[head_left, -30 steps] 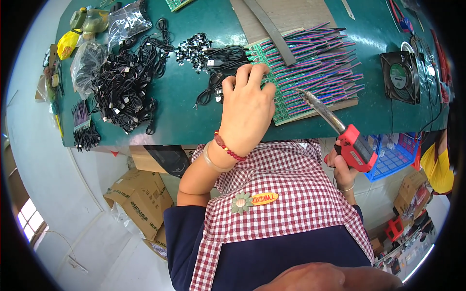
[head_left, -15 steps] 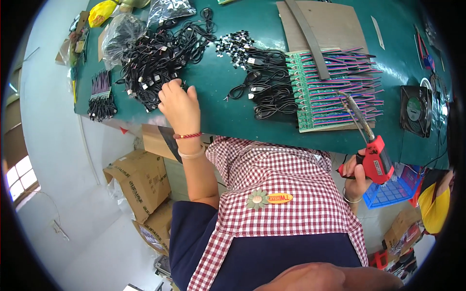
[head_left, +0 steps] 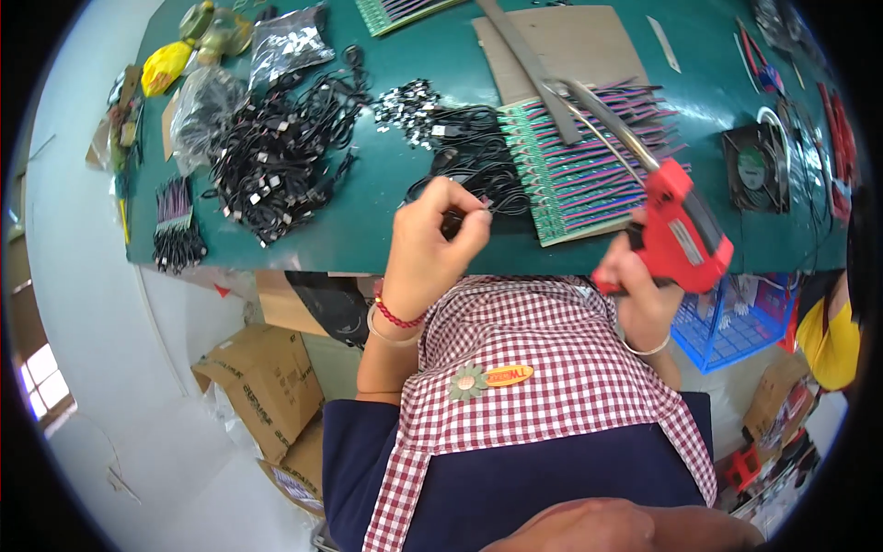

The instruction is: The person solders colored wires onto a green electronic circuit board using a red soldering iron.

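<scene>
My left hand [head_left: 430, 241] is closed in a pinch over the near edge of the table, thumb and forefinger together on the end of a black cable [head_left: 451, 224]. A small pinkish tip shows at the fingertips; most of that cable is hidden by the hand. Wrapped round the handle of a red soldering gun [head_left: 682, 235] is my right hand [head_left: 636, 281]. The gun's metal tip points up and left, over the green circuit boards [head_left: 535, 175] with their rows of coloured wires [head_left: 602, 179]. Coiled black cables [head_left: 492, 166] lie just left of the boards.
A large heap of black cables [head_left: 276, 156] covers the table's left part, near a small wired bundle [head_left: 175, 221]. Small metal connectors [head_left: 407, 110] lie behind. A grey metal bar [head_left: 533, 69] rests across cardboard [head_left: 589, 46] and boards. At right stands a fan [head_left: 754, 170].
My left hand has moved right from the cable heap to the coiled cables and closed in a pinch. My right hand has raised the soldering gun up and left over the boards.
</scene>
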Available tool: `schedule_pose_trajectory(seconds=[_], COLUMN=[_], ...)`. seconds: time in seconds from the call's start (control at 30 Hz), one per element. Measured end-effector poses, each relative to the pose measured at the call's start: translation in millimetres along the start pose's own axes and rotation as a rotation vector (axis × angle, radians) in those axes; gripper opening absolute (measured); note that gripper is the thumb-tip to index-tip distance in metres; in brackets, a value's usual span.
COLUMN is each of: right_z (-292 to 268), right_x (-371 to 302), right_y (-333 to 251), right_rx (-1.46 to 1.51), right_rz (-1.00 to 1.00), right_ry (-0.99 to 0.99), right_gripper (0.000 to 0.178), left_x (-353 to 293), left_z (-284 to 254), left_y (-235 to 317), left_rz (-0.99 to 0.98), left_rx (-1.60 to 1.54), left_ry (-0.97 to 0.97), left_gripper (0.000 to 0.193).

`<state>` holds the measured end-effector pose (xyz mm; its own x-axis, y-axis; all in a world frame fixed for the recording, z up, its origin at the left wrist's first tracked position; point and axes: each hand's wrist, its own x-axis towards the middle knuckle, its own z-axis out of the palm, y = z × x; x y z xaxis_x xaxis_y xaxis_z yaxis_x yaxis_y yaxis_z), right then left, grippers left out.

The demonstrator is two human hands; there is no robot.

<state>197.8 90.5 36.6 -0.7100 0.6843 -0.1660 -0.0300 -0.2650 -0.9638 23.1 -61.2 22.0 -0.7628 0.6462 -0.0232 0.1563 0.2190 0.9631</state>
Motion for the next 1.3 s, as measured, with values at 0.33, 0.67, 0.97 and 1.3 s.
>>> schedule_pose_trajectory(seconds=[0.33,0.67,0.97,1.3], right_z=[26.4,26.4,18.8,18.5], right_x=[22.5,21.1,20.6,20.3], right_y=[7.2,14.4,16.2,16.7], right_rx=[-0.244,0.058,-0.009,-0.104], right_rz=[-0.022,0.028,0.103,-0.001], right_ry=[-0.176,0.049,-0.053,-0.087], right_gripper=[0.032,0.034,0.04,0.01], left_x=[-8.4,-9.8,-8.2,-5.4], left_z=[37.3,51.2,55.1,52.1], left_y=[26.5,21.3,13.8,13.6], left_rz=[0.18,0.226,0.103,0.196], left_rx=[0.254,0.151,0.044,0.085], left_ry=[-0.156,-0.171,-0.12,-0.173], left_gripper=[0.018,0.013,0.01,0.014])
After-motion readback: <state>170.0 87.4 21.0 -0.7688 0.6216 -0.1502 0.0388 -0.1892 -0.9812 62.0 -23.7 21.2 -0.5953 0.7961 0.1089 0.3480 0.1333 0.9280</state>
